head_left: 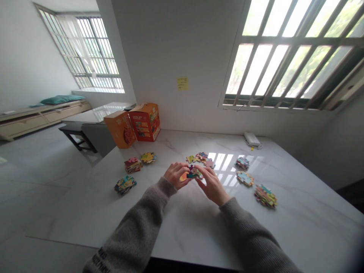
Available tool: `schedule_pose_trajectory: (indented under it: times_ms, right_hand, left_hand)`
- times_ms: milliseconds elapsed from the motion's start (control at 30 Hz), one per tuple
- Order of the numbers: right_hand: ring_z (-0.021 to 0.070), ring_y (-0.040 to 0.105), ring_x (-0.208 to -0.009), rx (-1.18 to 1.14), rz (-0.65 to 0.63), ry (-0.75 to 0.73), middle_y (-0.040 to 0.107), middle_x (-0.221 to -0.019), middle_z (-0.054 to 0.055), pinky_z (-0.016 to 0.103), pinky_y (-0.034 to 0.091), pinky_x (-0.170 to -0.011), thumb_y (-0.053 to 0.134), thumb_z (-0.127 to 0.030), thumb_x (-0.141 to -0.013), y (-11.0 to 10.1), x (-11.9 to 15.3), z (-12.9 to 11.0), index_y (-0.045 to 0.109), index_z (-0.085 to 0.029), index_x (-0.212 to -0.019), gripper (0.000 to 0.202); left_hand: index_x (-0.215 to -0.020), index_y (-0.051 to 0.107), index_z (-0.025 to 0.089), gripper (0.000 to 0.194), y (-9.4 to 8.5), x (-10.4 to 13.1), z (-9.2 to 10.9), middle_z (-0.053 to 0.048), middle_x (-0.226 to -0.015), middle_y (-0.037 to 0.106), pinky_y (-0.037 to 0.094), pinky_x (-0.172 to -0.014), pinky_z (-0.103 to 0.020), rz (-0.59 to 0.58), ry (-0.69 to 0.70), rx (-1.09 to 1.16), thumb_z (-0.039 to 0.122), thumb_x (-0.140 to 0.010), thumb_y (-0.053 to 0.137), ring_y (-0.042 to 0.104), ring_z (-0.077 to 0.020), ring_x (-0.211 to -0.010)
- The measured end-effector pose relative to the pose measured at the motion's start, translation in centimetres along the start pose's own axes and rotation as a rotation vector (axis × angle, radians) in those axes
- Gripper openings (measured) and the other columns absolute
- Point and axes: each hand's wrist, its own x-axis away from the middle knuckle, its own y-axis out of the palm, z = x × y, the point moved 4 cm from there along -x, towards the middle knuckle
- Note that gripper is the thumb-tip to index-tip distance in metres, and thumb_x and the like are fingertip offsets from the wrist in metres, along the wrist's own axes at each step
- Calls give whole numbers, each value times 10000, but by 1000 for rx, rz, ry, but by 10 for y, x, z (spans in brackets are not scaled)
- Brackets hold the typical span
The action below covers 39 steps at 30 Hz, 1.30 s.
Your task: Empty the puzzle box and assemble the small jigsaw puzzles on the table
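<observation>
Both hands hold colourful jigsaw puzzle pieces (194, 172) above the middle of the table. My left hand (176, 175) is closed on their left side, with an orange and yellow part showing by its fingers. On the right side, my right hand (211, 185) grips them between thumb and fingers. Whether the pieces are joined or only side by side, I cannot tell. Just beyond the fingers lies a loose heap of puzzle pieces (202, 156).
Stacks of puzzle pieces stand at left (125, 184) and right (265, 196), with several more behind them. Orange boxes (145, 122) stand at the table's back left. A white power strip (252, 140) lies by the wall, below a barred window. A yellow note (182, 83) is on the wall.
</observation>
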Motion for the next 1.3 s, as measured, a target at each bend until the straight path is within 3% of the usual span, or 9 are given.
schedule_pose_trajectory:
  times_ms: [133, 233, 467, 600, 833, 1033, 1167, 1233, 1300]
  right_hand:
    - [272, 531, -1247, -52, -43, -14, 566, -1367, 103, 494, 480, -1035, 545, -194, -925, 1, -1, -13, 387, -292, -1467, 573]
    - [273, 503, -1290, -73, -73, -16, 536, -1401, 101, 505, 447, -1069, 515, -186, -934, 2, -2, -19, 432, -282, -1427, 510]
    - [270, 579, -1170, -82, -65, 9, 613, -1234, 107, 469, 492, -1002, 472, -208, -953, 7, 3, -12, 520, -272, -1332, 387]
    - [262, 616, -1096, -97, -85, 16, 633, -1184, 108, 448, 516, -951, 463, -218, -959, 9, 5, -10, 525, -267, -1319, 368]
    - [238, 666, -907, -143, -123, 12, 682, -1000, 90, 399, 552, -804, 450, -208, -966, 11, 7, -8, 564, -249, -1246, 305]
    - [226, 669, -890, -133, -132, 40, 687, -996, 85, 388, 551, -805, 453, -224, -975, 11, 7, -7, 558, -246, -1259, 304]
    - [215, 680, -881, -135, -114, 60, 696, -1011, 82, 371, 555, -804, 462, -226, -971, 11, 5, -6, 570, -244, -1251, 300]
    - [212, 681, -872, -131, -108, 61, 699, -1007, 84, 369, 555, -801, 465, -220, -968, 11, 5, -6, 580, -236, -1236, 293]
    - [212, 677, -875, -129, -112, 57, 701, -1005, 85, 371, 553, -804, 468, -210, -963, 13, 6, -8, 591, -232, -1223, 288]
  left_hand:
    - [-959, 625, 226, 219, -17, 18, 1, -80, -1095, 675, 430, -909, -391, 2, -72, -14, 406, -837, 647, 599, -233, -1014]
    - [-959, 619, 225, 263, -37, 49, -6, -76, -1052, 679, 437, -896, -397, 99, -161, -59, 448, -826, 663, 606, -235, -984]
    - [-982, 623, 217, 238, -109, 152, -59, -81, -1030, 639, 462, -923, -421, 453, -494, -354, 402, -838, 662, 594, -247, -992]
    - [-945, 626, 203, 236, -133, 186, -85, -72, -985, 630, 474, -918, -424, 519, -619, -431, 407, -830, 657, 591, -250, -971]
    - [-927, 646, 218, 205, -126, 197, -96, -88, -1011, 640, 446, -905, -437, 416, -745, -503, 390, -816, 647, 572, -286, -981]
    - [-890, 633, 208, 215, -123, 196, -101, -103, -991, 623, 448, -910, -453, 379, -725, -493, 406, -807, 633, 561, -296, -979]
    - [-909, 627, 207, 171, -120, 180, -79, -113, -1069, 610, 437, -953, -455, 423, -604, -496, 353, -820, 615, 548, -294, -1034]
    - [-920, 617, 213, 115, -104, 162, -61, -90, -1026, 633, 428, -967, -436, 314, -493, -394, 292, -849, 572, 564, -268, -1016]
    - [-952, 613, 214, 121, -77, 138, -43, -68, -964, 650, 441, -932, -406, 105, -390, -244, 254, -860, 545, 583, -243, -969]
